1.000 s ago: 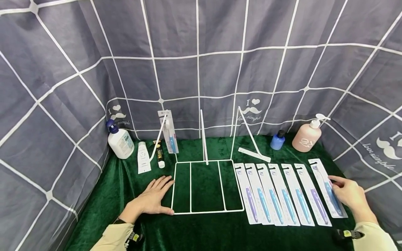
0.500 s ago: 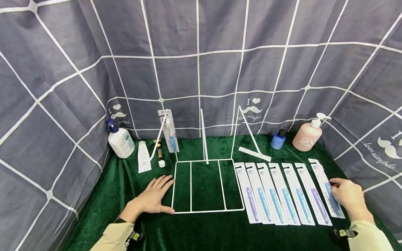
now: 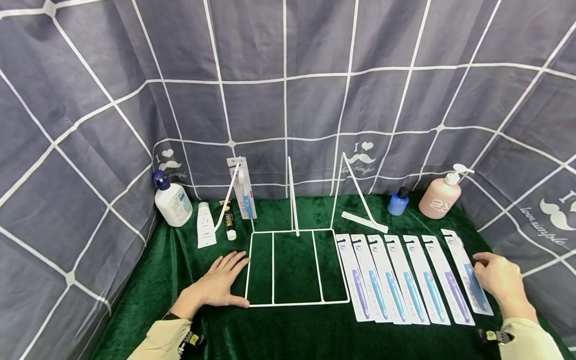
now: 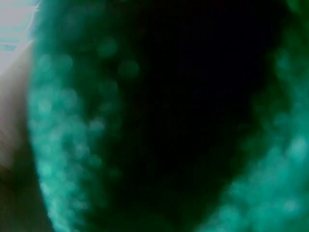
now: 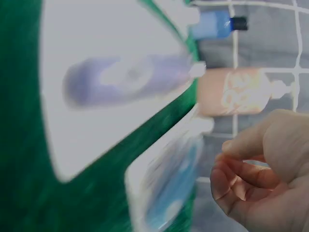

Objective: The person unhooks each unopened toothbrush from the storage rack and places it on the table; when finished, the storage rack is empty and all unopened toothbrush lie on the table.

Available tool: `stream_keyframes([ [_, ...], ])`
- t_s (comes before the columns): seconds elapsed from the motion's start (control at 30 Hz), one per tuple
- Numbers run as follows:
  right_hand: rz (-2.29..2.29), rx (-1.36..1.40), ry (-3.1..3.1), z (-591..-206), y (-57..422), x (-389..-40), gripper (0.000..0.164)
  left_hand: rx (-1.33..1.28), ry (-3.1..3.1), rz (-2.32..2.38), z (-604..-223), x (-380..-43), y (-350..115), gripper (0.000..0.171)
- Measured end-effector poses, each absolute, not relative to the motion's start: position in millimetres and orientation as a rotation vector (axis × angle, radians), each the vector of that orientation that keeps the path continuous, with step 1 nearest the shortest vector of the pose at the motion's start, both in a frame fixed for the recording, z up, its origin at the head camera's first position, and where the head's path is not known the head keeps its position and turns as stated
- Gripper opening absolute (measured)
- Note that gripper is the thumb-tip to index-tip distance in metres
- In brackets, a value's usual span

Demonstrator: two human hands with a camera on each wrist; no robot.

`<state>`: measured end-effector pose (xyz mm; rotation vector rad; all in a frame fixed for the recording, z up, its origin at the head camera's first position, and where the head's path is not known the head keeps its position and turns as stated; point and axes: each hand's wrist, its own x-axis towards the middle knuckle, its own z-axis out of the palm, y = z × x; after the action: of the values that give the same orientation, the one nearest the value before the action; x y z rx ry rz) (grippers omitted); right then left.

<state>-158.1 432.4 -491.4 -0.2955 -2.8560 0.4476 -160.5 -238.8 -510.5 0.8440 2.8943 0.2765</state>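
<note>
My left hand (image 3: 218, 285) lies flat with fingers spread on the green cloth, its thumb and fingertips at the left edge of a white wire rack (image 3: 297, 303). The left wrist view shows only blurred cloth. At the far right, my right hand (image 3: 501, 277) is beside a packaged blue toothbrush (image 3: 472, 280), the last in a row. Its fingers are loosely curled with nothing between them, near the right edge of the pack. Several more packaged toothbrushes (image 3: 411, 285), blue and purple, lie side by side right of the rack. One packaged toothbrush (image 3: 245, 192) hangs on the rack's left hook.
A white pump bottle (image 3: 174, 207), a white tube (image 3: 205, 227) and a black tube (image 3: 228, 222) are at the back left. A blue bottle (image 3: 398, 202) and a pink pump bottle (image 3: 440, 199) stand at the back right. A grey curtain (image 3: 288, 100) with white lines closes off the back.
The rightmost toothbrush pack has shifted slightly left at its lower end. My right hand has moved slightly and its fingertips have come away from the pack. The left hand has stayed put.
</note>
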Motion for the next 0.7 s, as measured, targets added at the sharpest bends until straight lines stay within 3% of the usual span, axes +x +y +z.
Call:
stream_keyframes([
  [0.33, 0.554, -0.06, -2.533, -456.9, 375.2, -169.1, 0.017, 0.86, 2.897, 0.288, -510.4, -160.2, -238.8, 0.109],
  [0.7, 0.757, 0.158, -2.371, -428.4, 293.5, -181.7, 0.019, 0.879, 2.905, 0.284, -510.5, -160.1, -239.0, 0.108],
])
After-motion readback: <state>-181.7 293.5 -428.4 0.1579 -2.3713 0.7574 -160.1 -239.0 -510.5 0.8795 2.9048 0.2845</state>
